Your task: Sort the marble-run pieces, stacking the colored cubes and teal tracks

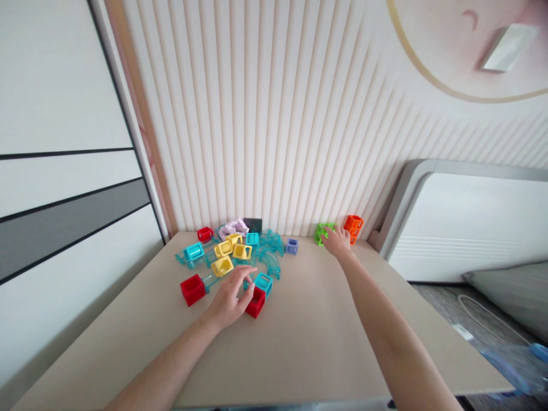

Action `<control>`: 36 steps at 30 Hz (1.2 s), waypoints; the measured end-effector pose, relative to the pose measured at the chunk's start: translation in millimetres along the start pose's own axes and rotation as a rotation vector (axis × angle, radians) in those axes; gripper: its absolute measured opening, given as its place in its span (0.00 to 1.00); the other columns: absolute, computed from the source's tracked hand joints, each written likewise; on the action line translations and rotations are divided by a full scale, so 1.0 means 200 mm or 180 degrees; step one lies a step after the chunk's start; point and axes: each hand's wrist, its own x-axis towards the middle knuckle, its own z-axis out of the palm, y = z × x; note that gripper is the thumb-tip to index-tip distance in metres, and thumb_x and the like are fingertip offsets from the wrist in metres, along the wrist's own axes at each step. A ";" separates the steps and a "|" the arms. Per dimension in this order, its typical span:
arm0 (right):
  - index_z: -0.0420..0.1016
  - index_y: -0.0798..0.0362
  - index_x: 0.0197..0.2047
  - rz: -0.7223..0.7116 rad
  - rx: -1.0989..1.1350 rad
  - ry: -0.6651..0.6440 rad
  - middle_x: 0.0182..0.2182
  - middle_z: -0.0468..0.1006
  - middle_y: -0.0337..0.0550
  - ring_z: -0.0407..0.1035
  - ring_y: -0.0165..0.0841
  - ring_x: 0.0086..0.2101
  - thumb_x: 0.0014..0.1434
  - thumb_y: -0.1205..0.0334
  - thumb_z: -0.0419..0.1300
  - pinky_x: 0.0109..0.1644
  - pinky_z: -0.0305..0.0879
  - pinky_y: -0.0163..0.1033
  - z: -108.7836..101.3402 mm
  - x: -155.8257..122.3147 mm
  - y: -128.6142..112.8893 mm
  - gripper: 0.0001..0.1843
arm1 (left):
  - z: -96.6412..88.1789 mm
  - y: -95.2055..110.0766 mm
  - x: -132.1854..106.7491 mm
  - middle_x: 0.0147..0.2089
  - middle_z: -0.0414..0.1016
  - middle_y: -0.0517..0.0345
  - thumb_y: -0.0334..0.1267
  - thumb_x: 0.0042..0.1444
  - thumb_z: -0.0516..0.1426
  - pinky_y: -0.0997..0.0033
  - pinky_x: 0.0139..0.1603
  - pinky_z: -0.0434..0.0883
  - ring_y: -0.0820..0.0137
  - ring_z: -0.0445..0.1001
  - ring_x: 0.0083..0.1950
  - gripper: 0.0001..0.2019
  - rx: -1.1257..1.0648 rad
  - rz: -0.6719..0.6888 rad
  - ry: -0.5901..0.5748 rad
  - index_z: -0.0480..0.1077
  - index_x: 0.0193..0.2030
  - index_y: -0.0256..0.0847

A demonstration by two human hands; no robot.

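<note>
My left hand (229,299) hovers over the table with thumb and fingers apart, right beside a red cube block (256,302). Just behind that red one is a turquoise cube block (264,283). At the back of the table, my right hand (338,243) has its fingers on bright green open-frame cube blocks (324,233), partly covering them. Close to its right stand stacked orange cube blocks (353,227). Left of the green ones sits a small purple cube block (291,246).
Yellow cube blocks (222,266), another red block (193,290) and clear teal track pieces (270,264) lie on the left of the table (312,342). Behind them are a crumpled lilac cloth (233,228) and a dark box (253,225). A ribbed wall (274,125) borders the back.
</note>
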 end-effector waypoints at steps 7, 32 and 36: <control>0.63 0.43 0.66 0.0069 -0.0112 -0.0280 0.63 0.64 0.54 0.53 0.49 0.63 0.65 0.53 0.51 0.65 0.38 0.61 0.04 0.06 0.02 0.27 | 0.00 0.00 0.00 0.44 0.72 0.53 0.32 0.64 0.51 0.59 0.54 0.73 0.66 0.75 0.45 0.16 -0.0037 -0.0016 -0.0055 0.62 0.58 0.43; 0.74 0.51 0.52 -0.1281 0.1497 0.0936 0.53 0.75 0.51 0.68 0.43 0.53 0.62 0.69 0.53 0.58 0.62 0.48 -0.01 -0.56 -0.59 0.17 | 0.00 0.01 0.00 0.54 0.73 0.49 0.38 0.65 0.52 0.57 0.59 0.69 0.61 0.71 0.56 0.16 0.0238 0.0025 -0.0335 0.62 0.59 0.44; 0.75 0.51 0.50 -0.1405 0.1836 0.0853 0.51 0.76 0.51 0.69 0.42 0.52 0.63 0.71 0.51 0.56 0.65 0.49 -0.02 -0.67 -0.65 0.17 | -0.03 0.03 0.01 0.57 0.72 0.47 0.47 0.63 0.55 0.53 0.60 0.68 0.57 0.70 0.58 0.23 0.0468 0.0020 -0.0521 0.61 0.62 0.43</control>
